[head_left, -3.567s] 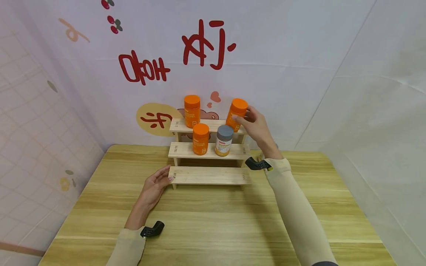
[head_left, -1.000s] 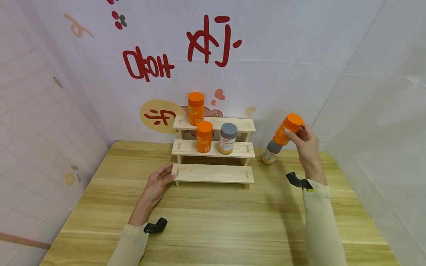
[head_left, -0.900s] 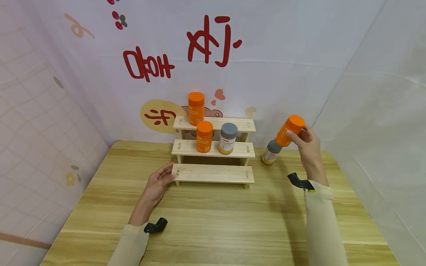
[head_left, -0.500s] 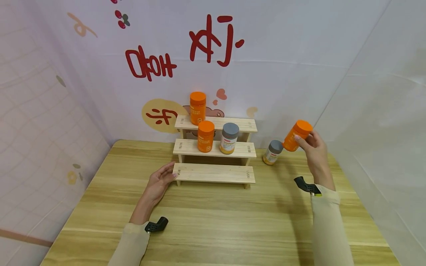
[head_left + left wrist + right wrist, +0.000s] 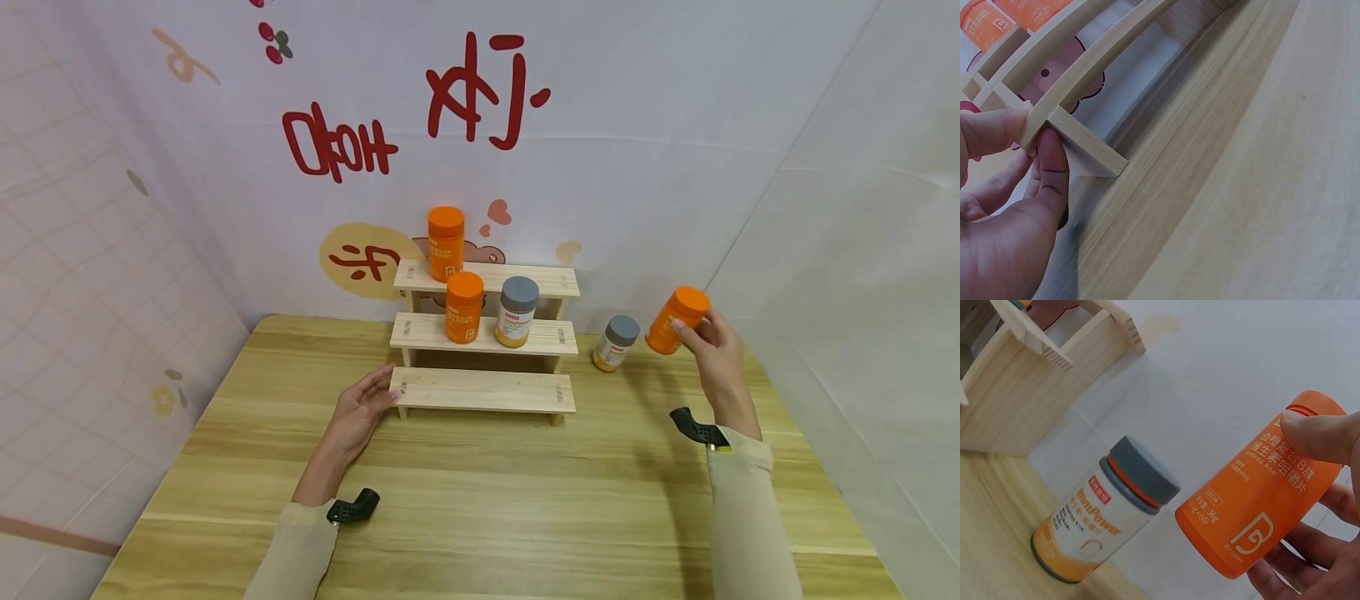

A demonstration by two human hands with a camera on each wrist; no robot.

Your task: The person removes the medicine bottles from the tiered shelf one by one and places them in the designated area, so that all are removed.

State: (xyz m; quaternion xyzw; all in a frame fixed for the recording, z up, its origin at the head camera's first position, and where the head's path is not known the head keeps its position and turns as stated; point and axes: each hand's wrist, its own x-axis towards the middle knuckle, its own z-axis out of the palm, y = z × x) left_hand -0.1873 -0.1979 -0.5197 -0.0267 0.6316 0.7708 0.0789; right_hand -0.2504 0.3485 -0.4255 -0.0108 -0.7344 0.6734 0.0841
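My right hand [image 5: 723, 367] grips an orange supplement bottle [image 5: 664, 331] by its upper part, in the air at the right. In the right wrist view the orange bottle [image 5: 1244, 487] leans, its base free and pointing down-left. Just left of it, a grey-lidded bottle [image 5: 616, 346] stands on the table. My left hand [image 5: 355, 422] pinches the left end of the lowest step of a three-tier wooden display stand [image 5: 483, 392]; the left wrist view has the thumb above the board and fingers beneath. One orange bottle [image 5: 447, 247] stands on the top step.
On the middle step, a second orange bottle [image 5: 463, 310] and another grey-lidded bottle [image 5: 516, 315] stand side by side. The wooden table [image 5: 480, 517] ends at a white printed backdrop [image 5: 652, 108] behind the stand, with further sheets at left and right.
My right hand has taken the orange bottle off the top step's right side, carried it right past the grey-lidded bottle and lowered it. My left hand has kept its hold on the stand.
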